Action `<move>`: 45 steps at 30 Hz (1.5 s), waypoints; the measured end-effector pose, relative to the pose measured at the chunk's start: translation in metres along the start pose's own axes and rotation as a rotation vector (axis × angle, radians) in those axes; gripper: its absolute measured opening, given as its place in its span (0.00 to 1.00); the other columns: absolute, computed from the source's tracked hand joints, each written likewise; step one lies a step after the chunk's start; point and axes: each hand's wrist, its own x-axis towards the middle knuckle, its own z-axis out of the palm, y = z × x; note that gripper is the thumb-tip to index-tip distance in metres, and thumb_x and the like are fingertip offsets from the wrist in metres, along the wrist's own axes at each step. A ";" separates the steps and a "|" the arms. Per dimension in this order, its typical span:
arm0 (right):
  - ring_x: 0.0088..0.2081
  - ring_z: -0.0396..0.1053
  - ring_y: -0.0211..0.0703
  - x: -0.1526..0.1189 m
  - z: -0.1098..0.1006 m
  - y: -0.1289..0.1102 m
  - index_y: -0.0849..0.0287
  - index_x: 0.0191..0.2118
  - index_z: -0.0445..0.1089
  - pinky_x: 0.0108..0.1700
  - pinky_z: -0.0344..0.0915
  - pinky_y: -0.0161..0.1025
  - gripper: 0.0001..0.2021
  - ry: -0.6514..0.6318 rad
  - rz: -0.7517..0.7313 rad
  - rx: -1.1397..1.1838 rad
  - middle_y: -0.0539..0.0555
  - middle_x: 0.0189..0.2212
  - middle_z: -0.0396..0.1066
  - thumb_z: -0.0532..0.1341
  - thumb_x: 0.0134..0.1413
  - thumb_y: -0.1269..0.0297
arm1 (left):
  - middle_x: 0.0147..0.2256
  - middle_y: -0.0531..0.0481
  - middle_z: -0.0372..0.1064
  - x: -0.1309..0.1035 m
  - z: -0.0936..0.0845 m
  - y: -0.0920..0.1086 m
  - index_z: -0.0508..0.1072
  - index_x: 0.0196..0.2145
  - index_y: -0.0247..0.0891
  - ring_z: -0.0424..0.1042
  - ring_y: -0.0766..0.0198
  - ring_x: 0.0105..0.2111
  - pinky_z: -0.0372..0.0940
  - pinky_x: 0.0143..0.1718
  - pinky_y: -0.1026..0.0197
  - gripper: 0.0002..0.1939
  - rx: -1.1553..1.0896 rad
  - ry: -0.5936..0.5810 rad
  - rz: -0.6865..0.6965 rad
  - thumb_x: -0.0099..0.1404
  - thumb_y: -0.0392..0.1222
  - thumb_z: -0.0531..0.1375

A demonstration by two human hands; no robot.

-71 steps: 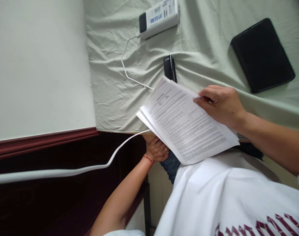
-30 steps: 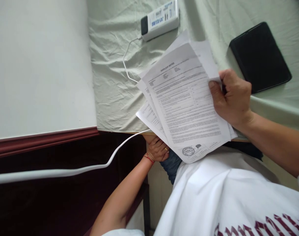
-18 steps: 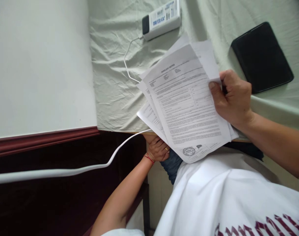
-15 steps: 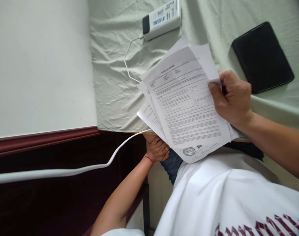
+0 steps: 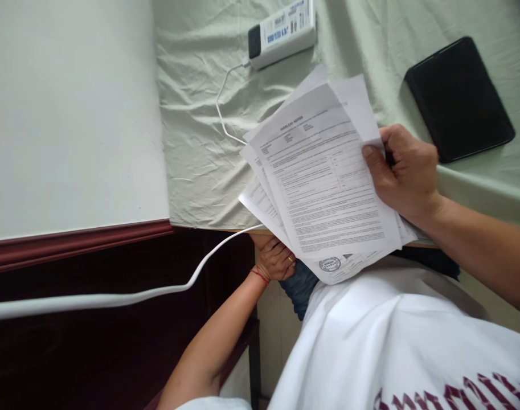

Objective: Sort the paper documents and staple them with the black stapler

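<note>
My right hand (image 5: 407,171) pinches several fanned printed sheets of paper (image 5: 328,176) by their right side, thumb on top. The front sheet is tilted and covered in small text under a heading, and a round stamp (image 5: 330,264) shows on a sheet behind its lower edge. My left hand (image 5: 277,259) is low by the table's front edge, beside the lower left of the papers and close to my leg in jeans. Its fingers are curled closed, and whatever may be inside them is hidden. A ring and a red string bracelet are on that hand and wrist.
On the pale green tablecloth (image 5: 200,171) lie a white power bank (image 5: 285,34) and a black tablet-like device (image 5: 460,99). A white cable (image 5: 157,296) runs from the power bank, behind the papers, and off to the left. A white wall (image 5: 72,114) borders the table.
Almost nothing differs. The papers and the view have shifted very slightly, and both hands keep their place and grip.
</note>
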 end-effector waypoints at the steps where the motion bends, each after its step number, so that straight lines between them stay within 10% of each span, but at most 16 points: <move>1: 0.24 0.58 0.40 0.000 0.000 0.000 0.53 0.35 0.66 0.32 0.59 0.42 0.06 0.000 0.000 0.004 0.47 0.23 0.62 0.59 0.65 0.61 | 0.27 0.49 0.74 0.000 0.000 0.000 0.76 0.30 0.40 0.73 0.57 0.33 0.69 0.49 0.48 0.05 0.001 0.000 0.002 0.61 0.38 0.59; 34: 0.22 0.60 0.42 -0.003 0.011 0.014 0.49 0.42 0.73 0.28 0.54 0.40 0.11 -0.264 0.070 -0.052 0.44 0.20 0.65 0.68 0.55 0.54 | 0.25 0.49 0.71 0.000 -0.001 0.000 0.76 0.29 0.41 0.71 0.58 0.31 0.69 0.50 0.48 0.07 0.024 -0.004 0.006 0.61 0.38 0.58; 45: 0.27 0.67 0.45 -0.003 0.008 0.011 0.50 0.30 0.71 0.30 0.58 0.42 0.10 -0.313 0.026 -0.046 0.49 0.25 0.72 0.64 0.60 0.53 | 0.25 0.49 0.71 0.004 -0.003 0.001 0.75 0.28 0.41 0.72 0.58 0.31 0.71 0.48 0.48 0.07 0.027 -0.011 0.004 0.61 0.38 0.58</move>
